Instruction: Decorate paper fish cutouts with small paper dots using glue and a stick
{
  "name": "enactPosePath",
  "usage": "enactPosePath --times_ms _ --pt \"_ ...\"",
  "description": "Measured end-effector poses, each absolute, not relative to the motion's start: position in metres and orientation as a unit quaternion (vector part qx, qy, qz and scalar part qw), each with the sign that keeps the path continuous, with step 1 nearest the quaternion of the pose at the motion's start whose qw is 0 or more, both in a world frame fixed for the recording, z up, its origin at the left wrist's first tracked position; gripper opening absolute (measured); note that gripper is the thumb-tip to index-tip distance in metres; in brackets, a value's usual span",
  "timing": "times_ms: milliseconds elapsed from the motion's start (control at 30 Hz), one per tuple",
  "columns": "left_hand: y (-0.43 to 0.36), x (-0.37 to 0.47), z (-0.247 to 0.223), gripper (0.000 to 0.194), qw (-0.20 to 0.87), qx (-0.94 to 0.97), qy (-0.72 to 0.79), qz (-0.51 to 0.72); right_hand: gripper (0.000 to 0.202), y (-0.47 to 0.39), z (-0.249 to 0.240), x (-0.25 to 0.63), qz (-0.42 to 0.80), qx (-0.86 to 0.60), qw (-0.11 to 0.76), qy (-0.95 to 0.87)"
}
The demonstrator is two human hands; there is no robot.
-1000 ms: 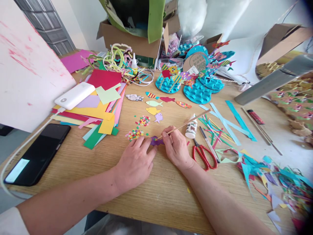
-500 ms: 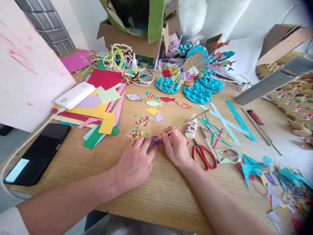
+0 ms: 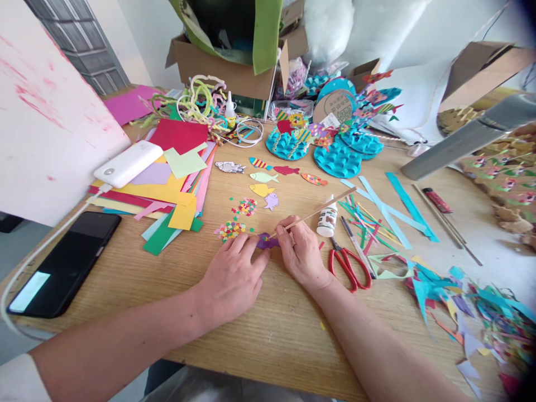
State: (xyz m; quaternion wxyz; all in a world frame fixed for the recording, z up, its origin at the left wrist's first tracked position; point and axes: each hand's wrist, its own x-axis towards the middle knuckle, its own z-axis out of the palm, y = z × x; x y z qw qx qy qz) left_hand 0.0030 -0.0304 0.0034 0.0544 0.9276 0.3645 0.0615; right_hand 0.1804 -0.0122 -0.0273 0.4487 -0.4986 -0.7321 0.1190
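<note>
My right hand [image 3: 299, 249] pinches a thin wooden stick [image 3: 322, 209], its lower tip touching a small purple paper cutout [image 3: 267, 241]. Thumb and fingers of my left hand [image 3: 234, 268] hold that cutout at its left side against the table. Much of the cutout is hidden, so its full outline does not show. Just beyond my left fingertips lie small piles of coloured paper dots [image 3: 232, 230]. Several paper fish lie farther back, including a yellow fish [image 3: 262, 190] and a lilac fish [image 3: 272, 201]. Right of my right hand stands a white glue bottle [image 3: 327, 219].
Red-handled scissors [image 3: 350, 270], a pen [image 3: 358, 244] and narrow paper strips [image 3: 368, 223] lie on the right, with paper scraps [image 3: 464, 307] beyond. On the left are stacked coloured papers [image 3: 180, 195], a white power bank [image 3: 128, 163] and a phone [image 3: 65, 265]. Blue egg-carton bases [image 3: 337, 162] stand behind.
The stick's upper end has dipped slightly to the left and down. Both hands stay in nearly the same place, and the purple cutout has not visibly moved.
</note>
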Motion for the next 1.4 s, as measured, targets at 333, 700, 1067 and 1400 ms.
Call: enactPosePath --times_ms 333,700,1067,1400 --pt "-0.0301 0.003 0.0037 0.032 0.059 0.927 0.366 0.061 0.016 -0.0119 -0.0257 0.1806 0.117 -0.497 0.45 -0.732" --pt "-0.0301 0.0029 0.0048 0.033 0.07 0.925 0.369 0.057 0.014 -0.0134 -0.0265 0.1807 0.122 -0.501 0.455 -0.725" --pt "-0.0306 0.0026 0.0052 0.034 0.064 0.925 0.371 0.056 0.015 -0.0125 -0.0274 0.1812 0.124 -0.501 0.45 -0.729" --pt "-0.0314 0.0028 0.005 0.034 0.055 0.925 0.371 0.06 0.013 -0.015 -0.0253 0.1823 0.112 -0.513 0.479 -0.703"
